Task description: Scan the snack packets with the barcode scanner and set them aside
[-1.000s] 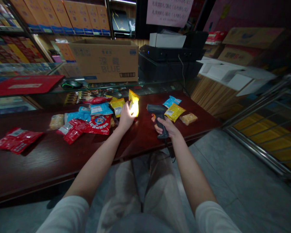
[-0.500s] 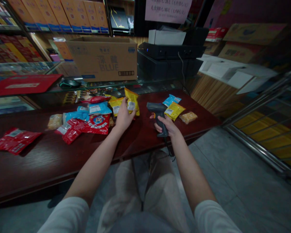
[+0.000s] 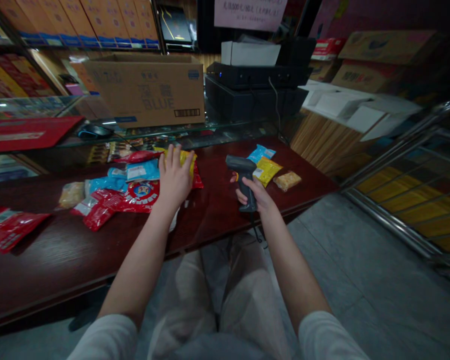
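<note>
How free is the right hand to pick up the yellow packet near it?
Probably not free: the right hand grips the barcode scanner, although the yellow packet lies uncovered close by.

L hand [image 3: 175, 178] w/ fingers splayed over shiny yellow plastic pkt [image 3: 193, 161], contact unclear; R hand [image 3: 258, 194] grips dark grey pistol-shaped plastic scanner [image 3: 244, 170]; nearby on glossy red-brown table [image 3: 215, 215], small blue plastic pkt [image 3: 261, 152] touching 2nd yellow plastic pkt [image 3: 267, 171], clear-wrapped tan block [image 3: 287, 180] just beside
</note>
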A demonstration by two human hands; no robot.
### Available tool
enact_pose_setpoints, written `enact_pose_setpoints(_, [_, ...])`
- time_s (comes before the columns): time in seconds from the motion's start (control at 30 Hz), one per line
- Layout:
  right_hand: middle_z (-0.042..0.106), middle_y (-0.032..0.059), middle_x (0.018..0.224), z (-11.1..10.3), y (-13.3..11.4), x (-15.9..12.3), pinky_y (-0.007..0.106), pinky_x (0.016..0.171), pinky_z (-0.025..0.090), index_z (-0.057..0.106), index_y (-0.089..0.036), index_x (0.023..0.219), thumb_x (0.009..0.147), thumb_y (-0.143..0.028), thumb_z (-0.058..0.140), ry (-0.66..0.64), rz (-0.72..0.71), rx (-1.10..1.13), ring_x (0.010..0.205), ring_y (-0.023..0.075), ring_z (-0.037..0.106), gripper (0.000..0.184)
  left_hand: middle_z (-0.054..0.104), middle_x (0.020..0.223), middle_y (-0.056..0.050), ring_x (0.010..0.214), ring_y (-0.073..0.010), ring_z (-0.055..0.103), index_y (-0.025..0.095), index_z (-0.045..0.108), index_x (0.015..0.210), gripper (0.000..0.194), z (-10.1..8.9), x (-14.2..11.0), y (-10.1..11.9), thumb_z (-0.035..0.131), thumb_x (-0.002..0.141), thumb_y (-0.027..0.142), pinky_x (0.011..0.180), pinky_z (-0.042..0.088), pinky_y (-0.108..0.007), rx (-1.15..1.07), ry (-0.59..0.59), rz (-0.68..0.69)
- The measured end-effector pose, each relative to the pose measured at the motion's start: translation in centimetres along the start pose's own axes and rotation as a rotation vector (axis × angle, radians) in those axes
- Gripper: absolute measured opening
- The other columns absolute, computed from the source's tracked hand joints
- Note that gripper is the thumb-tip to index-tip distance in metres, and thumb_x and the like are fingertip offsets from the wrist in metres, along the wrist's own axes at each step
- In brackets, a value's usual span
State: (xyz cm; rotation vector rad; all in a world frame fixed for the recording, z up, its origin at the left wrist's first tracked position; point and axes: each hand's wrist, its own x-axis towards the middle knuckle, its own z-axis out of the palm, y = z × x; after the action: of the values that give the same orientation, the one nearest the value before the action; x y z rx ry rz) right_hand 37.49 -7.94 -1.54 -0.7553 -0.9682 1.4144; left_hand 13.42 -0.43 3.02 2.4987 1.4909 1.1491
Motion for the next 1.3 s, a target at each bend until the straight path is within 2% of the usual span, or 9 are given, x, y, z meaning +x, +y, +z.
enact_pose_setpoints(0.07, [0.071,0.0028,0.108,-0.1,0.0,0.0,0.019,0.033,0.033,0.057,-0.022,0.11,0.082,-0.042,0.07,0.007,-0.001,0.002,0.039,0.0019,0.037,0.037,0.057,0.145,-0.013,0.148,-0.0361,0.036,0.023,0.067,0.121,0.041,0.3,-0.1,0.2,0.057,0.082,0.018,0.123,0.019,-0.06,0.002,-0.119,0.052])
enact_pose_setpoints(0.13, [0.071,0.0022,0.106,-0.2,0.0,0.1,0.02,0.033,0.033,0.057,-0.022,0.111,0.082,-0.041,0.07,0.018,-0.002,0.011,0.039,0.0022,0.038,0.037,0.061,0.137,-0.017,0.141,-0.0403,0.043,0.021,0.07,0.111,0.03,0.4,-0.2,0.3,0.055,0.086,0.023,0.119,0.024,-0.064,0.053,-0.164,0.015])
enact_pose_setpoints(0.27, [0.071,0.0006,0.101,-0.6,-0.2,0.2,0.021,0.033,0.033,0.058,-0.023,0.11,0.081,-0.04,0.072,0.041,-0.01,0.039,0.039,0.003,0.038,0.037,0.063,0.125,-0.02,0.135,-0.0457,0.044,0.018,0.07,0.104,0.026,-0.1,-0.2,0.8,0.051,0.092,0.032,0.112,0.026,-0.071,0.136,-0.072,-0.117])
enact_pose_setpoints(0.43, [0.071,0.0023,0.103,-2.1,-1.8,-0.5,0.021,0.033,0.032,0.058,-0.023,0.106,0.081,-0.041,0.071,0.086,-0.043,0.017,0.039,0.0033,0.037,0.034,0.062,0.123,-0.017,0.132,-0.0433,0.045,0.019,0.067,0.107,0.021,0.5,-0.2,2.5,0.054,0.091,0.025,0.113,0.026,-0.067,0.105,-0.044,-0.051])
enact_pose_setpoints(0.57, [0.072,0.0028,0.1,-4.4,-3.8,-1.4,0.022,0.032,0.032,0.06,-0.023,0.103,0.078,-0.043,0.074,0.182,-0.094,-0.028,0.039,0.0033,0.035,0.035,0.063,0.123,-0.018,0.123,-0.0392,0.053,0.017,0.065,0.108,0.022,3.2,0.5,5.1,0.054,0.093,0.028,0.106,0.039,-0.058,0.01,-0.284,0.075])
enact_pose_setpoints(0.73, [0.071,0.0016,0.083,-7.4,-5.6,-2.6,0.021,0.033,0.035,0.059,-0.023,0.099,0.073,-0.05,0.08,0.245,-0.114,-0.105,0.039,0.0053,0.039,0.043,0.064,0.129,-0.016,0.12,-0.0295,0.06,0.014,0.058,0.124,0.039,8.8,3.1,8.5,0.056,0.095,0.04,0.102,0.046,-0.043,-0.181,-0.576,0.047])
enact_pose_setpoints(0.93, [0.07,0.0015,0.082,-8.6,-6.2,-4.7,0.02,0.033,0.038,0.06,-0.022,0.096,0.074,-0.048,0.08,0.27,-0.142,-0.154,0.04,0.0052,0.043,0.04,0.065,0.133,-0.015,0.122,-0.0324,0.059,0.014,0.057,0.13,0.062,14.2,4.8,10.8,0.059,0.088,0.06,0.1,0.045,-0.043,-0.204,-0.665,-0.065])
enact_pose_setpoints(1.1, [0.073,0.0042,0.094,-9.7,-5.3,-5.7,0.02,0.032,0.036,0.059,-0.021,0.098,0.076,-0.046,0.077,0.348,-0.17,-0.156,0.038,0.0035,0.041,0.037,0.065,0.131,-0.017,0.123,-0.0386,0.056,0.015,0.06,0.131,0.07,15.6,4.3,11.5,0.064,0.081,0.063,0.099,0.042,-0.049,-0.154,-0.618,-0.032])
enact_pose_setpoints(1.3, [0.071,0.003,0.096,-10.0,-4.7,-6.1,0.019,0.032,0.036,0.06,-0.021,0.099,0.077,-0.042,0.076,0.344,-0.164,-0.08,0.04,0.0032,0.042,0.034,0.068,0.127,-0.016,0.122,-0.0384,0.06,0.016,0.063,0.12,0.055,15.2,4.7,10.9,0.071,0.078,0.05,0.1,0.044,-0.052,-0.234,-0.669,-0.084])
